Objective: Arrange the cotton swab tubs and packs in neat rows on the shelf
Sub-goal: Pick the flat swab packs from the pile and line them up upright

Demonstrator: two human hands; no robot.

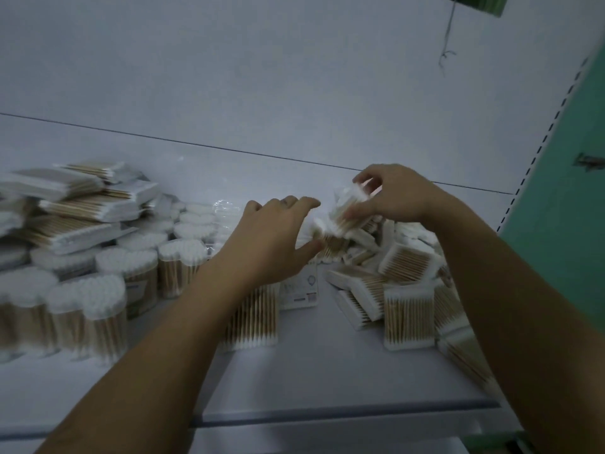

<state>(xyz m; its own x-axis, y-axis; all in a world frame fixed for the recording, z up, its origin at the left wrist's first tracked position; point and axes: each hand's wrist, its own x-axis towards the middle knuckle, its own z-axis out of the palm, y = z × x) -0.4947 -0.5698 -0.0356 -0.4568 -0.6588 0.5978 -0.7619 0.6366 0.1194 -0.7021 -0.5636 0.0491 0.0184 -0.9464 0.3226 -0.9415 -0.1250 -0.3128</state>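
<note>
My right hand (396, 194) grips a clear pack of cotton swabs (345, 208) lifted above a jumbled heap of packs (406, 267) on the right of the white shelf (327, 371). Just left of that pack, my left hand (271, 244) reaches forward with fingers spread, holding nothing. One pack (252, 319) stands upright under my left wrist. Round clear tubs of swabs (127, 273) stand in rows on the left, with flat packs (75, 204) stacked behind them.
A white back panel (262, 77) rises behind the shelf. At the right stands a green upright (563, 224) with a slotted strip. A labelled pack (301, 290) lies flat in the middle. The shelf's front edge (343, 417) runs below my forearms.
</note>
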